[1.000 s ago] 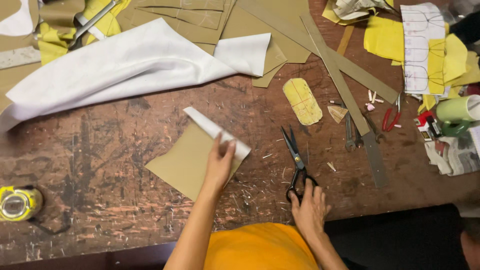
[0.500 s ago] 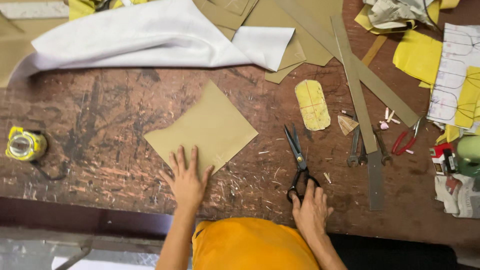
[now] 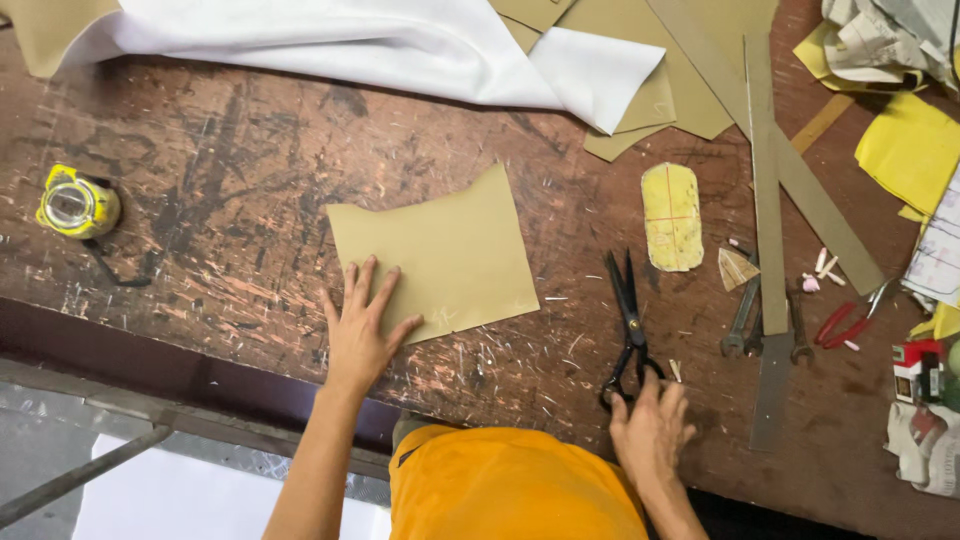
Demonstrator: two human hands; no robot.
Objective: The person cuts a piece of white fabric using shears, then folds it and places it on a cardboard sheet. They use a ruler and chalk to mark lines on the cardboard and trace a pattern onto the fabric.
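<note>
Since a second ago, tan card piece (image 3: 432,255) flipped or unfolded to lie flat mid-bench (image 3: 200,150), white flap gone; left hand (image 3: 362,325) now splayed flat on its lower-left corner, fingers open, gripping nothing, so looks pinned ready for marking or cutting. Right hand (image 3: 652,430) unchanged at handles of black scissors (image 3: 628,325), fingers curled loosely over loops, can't tell if actually gripped. Right-edge clutter cut off, hard to identify.
</note>
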